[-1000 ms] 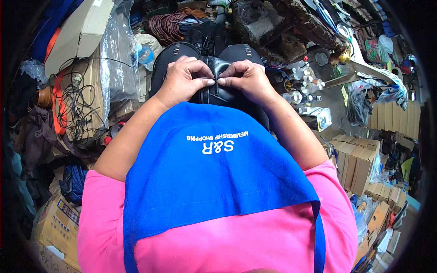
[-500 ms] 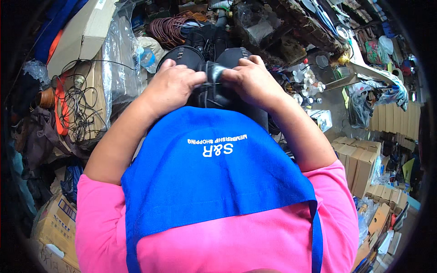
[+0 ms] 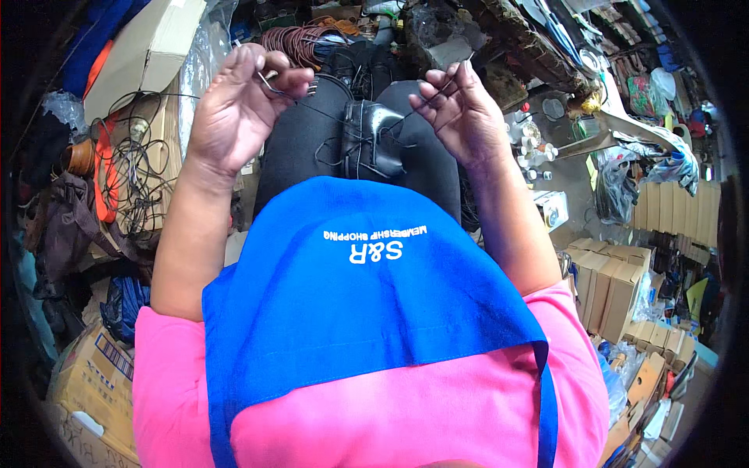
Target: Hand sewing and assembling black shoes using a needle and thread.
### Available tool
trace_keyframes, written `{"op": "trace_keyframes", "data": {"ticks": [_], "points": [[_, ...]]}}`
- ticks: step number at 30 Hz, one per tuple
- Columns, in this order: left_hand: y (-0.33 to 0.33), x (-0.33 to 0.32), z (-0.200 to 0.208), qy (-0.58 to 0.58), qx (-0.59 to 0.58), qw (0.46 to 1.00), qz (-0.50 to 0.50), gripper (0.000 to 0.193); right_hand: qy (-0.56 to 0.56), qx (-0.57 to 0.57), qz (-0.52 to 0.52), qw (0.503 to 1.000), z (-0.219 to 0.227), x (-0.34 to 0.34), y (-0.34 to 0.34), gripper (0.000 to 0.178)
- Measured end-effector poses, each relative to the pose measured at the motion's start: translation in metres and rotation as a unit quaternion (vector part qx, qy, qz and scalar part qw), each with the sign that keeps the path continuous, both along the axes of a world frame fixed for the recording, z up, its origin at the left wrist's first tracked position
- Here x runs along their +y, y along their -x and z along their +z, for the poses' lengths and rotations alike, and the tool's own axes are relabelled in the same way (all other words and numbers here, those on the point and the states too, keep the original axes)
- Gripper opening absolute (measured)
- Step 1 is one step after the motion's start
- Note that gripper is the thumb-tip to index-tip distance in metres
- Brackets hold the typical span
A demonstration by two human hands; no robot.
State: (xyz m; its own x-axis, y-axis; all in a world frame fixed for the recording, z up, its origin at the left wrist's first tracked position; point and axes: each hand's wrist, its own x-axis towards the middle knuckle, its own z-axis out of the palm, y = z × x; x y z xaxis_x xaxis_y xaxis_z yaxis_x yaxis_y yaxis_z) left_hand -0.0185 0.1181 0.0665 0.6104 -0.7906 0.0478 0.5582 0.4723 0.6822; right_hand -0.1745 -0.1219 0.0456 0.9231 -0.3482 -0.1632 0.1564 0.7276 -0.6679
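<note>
A glossy black shoe (image 3: 384,140) is wedged between my knees, with loose loops of dark thread (image 3: 331,146) lying over it. Raised to the left of it, my left hand (image 3: 243,113) is closed, fingers curled, on one length of the thread. A small curved metal piece (image 3: 269,83) also shows at those fingers; its kind is unclear. To the right, my right hand (image 3: 466,113) pinches another length of thread between thumb and fingers, and a thin tip sticks up past them. Both strands run from the shoe out to my hands.
A coil of reddish-brown cord (image 3: 292,45) lies beyond my knees. Tangled black wire (image 3: 133,168) hangs against cardboard on the left. Several small white-capped bottles (image 3: 538,152) stand at the right, near a curved pale strip (image 3: 636,125). Stacked cardboard boxes (image 3: 612,281) sit lower right.
My hands were together at the shoe and have moved apart and up, left and right. The thread now stretches between them and the shoe, which has come into clear view.
</note>
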Motion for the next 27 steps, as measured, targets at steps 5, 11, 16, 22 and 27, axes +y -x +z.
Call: {"op": "trace_keyframes", "data": {"ticks": [5,11,16,22,27], "points": [[-0.041,0.054,-0.027,-0.096,-0.072,0.989,0.089,0.014,0.24,0.165,-0.137,0.947,0.008,-0.057,0.043,0.017],[-0.074,0.096,-0.028,-0.137,-0.209,0.936,0.249,0.009,0.397,0.276,-0.245,0.84,0.0,-0.121,0.119,0.021],[-0.021,-0.007,-0.027,-0.307,-0.43,0.847,0.054,0.028,0.488,0.231,0.045,0.84,0.001,-0.036,0.067,0.016],[-0.011,-0.061,-0.044,-0.353,-0.527,0.745,-0.207,0.054,0.709,0.131,0.081,0.688,-0.011,0.012,0.035,0.015],[-0.019,-0.069,-0.053,-0.329,-0.554,0.736,-0.207,0.056,0.69,0.141,0.054,0.707,-0.013,0.01,0.029,0.015]]}}
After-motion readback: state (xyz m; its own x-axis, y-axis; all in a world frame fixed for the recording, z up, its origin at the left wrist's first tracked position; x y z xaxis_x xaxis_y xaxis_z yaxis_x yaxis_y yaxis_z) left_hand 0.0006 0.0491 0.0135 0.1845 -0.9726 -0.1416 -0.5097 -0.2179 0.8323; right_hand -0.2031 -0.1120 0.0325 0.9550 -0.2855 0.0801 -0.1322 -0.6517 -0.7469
